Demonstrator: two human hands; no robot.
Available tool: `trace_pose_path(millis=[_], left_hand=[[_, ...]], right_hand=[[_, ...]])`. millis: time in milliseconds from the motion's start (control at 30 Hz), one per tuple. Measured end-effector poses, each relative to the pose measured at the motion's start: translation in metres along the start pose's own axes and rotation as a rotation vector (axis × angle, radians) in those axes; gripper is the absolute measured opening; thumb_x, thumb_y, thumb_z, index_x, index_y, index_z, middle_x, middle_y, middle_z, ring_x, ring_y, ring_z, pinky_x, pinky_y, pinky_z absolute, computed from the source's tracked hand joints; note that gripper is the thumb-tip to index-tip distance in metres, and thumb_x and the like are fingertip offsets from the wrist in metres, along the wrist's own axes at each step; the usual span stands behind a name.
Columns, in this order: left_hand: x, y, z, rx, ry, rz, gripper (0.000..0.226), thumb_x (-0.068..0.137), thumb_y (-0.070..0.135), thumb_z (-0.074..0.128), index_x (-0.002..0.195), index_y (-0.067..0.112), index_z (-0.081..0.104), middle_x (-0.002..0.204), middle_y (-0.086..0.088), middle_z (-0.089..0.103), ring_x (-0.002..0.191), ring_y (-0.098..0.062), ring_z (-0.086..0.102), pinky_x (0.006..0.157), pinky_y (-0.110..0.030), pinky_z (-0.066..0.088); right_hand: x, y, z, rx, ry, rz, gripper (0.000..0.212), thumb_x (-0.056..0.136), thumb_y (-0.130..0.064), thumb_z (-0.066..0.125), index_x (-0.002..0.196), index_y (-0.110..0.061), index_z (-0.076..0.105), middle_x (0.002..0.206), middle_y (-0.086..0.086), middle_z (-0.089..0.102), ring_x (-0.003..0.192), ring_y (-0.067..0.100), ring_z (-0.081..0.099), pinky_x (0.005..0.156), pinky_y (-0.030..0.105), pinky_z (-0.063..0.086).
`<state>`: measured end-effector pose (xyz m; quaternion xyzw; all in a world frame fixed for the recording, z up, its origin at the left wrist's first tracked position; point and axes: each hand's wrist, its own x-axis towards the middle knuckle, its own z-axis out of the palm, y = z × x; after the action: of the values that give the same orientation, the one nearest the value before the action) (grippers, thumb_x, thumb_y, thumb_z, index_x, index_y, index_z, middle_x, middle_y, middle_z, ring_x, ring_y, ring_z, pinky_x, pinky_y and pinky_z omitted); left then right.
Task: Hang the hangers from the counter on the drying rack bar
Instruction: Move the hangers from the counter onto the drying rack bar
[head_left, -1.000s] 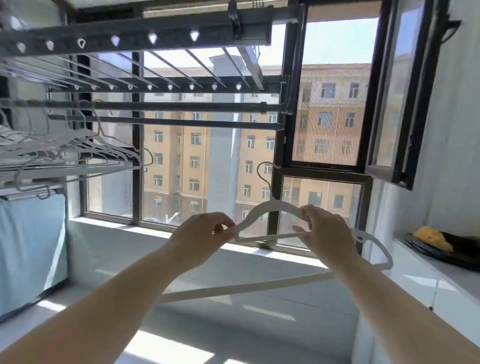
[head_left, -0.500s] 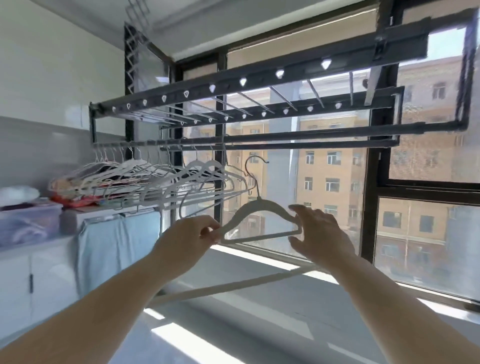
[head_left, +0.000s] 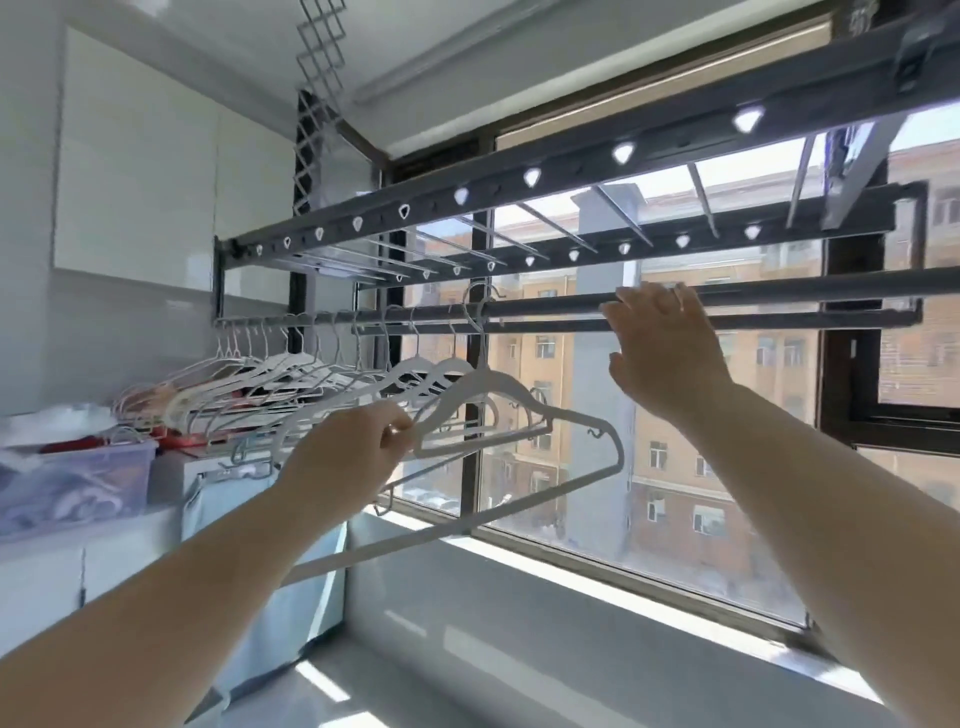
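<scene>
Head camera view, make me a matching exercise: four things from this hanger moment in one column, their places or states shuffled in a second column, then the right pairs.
Things
1. left hand
2. right hand
3. clear plastic storage box
4. row of white plastic hangers

Places or states
A. hangs on the left part of the dark metal rack bar
B. open, fingertips at the bar
C. sits on the white cabinet at far left
D. grips one end of the small white plastic hanger

Pairs: 1-D, 2-B, 3-C, 4-A
</scene>
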<state>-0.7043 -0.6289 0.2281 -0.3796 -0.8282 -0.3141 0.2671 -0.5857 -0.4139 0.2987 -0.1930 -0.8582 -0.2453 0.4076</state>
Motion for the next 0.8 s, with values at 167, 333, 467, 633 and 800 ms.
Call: trace_pose_path(millis=[167,333,467,633,800], left_hand=[[0.039,0.012,0.020,0.016,0.041,-0.016,0.017,0.093,0.022,0.046,0.093,0.013,0.061,0.063,0.004,0.055,0.040,-0.007,0.038,0.041,-0.016,0.031],[0.068,0.020,0.043,0.035,0.065,-0.030,0.021,0.094,0.021,0.045,0.101,0.010,0.061,0.069,0.005,0.054,0.052,-0.012,0.048,0.048,-0.020,0.036],[0.087,0.020,0.061,0.028,0.072,-0.060,0.019,0.094,0.023,0.045,0.095,0.013,0.060,0.063,0.008,0.050,0.049,-0.012,0.044,0.047,-0.022,0.034],[0.103,0.018,0.078,0.043,0.062,-0.060,0.022,0.094,0.025,0.044,0.099,0.011,0.060,0.085,-0.002,0.061,0.048,-0.006,0.040,0.046,-0.022,0.030],[0.111,0.020,0.089,0.069,0.047,-0.040,0.024,0.094,0.025,0.044,0.103,0.011,0.060,0.082,-0.001,0.058,0.055,-0.007,0.042,0.049,-0.021,0.031]], right_hand=[[0.030,0.034,0.011,-0.076,-0.110,0.078,0.053,0.095,-0.020,0.040,0.144,-0.018,0.020,0.155,0.004,0.014,0.143,0.023,0.008,0.115,0.044,0.000],[0.042,0.053,0.022,-0.141,-0.123,0.149,0.046,0.092,-0.015,0.041,0.137,-0.014,0.030,0.140,0.009,0.040,0.132,0.028,0.033,0.113,0.045,0.012],[0.044,0.055,0.032,-0.186,-0.073,0.145,0.039,0.091,-0.016,0.041,0.130,-0.012,0.036,0.130,0.009,0.047,0.122,0.029,0.042,0.108,0.042,0.023],[0.045,0.056,0.044,-0.197,0.016,0.131,0.039,0.090,-0.017,0.043,0.129,-0.011,0.039,0.122,0.009,0.053,0.115,0.029,0.046,0.104,0.041,0.025],[0.047,0.054,0.048,-0.202,0.017,0.128,0.042,0.090,-0.017,0.043,0.131,-0.010,0.037,0.126,0.010,0.050,0.118,0.030,0.044,0.106,0.041,0.023]])
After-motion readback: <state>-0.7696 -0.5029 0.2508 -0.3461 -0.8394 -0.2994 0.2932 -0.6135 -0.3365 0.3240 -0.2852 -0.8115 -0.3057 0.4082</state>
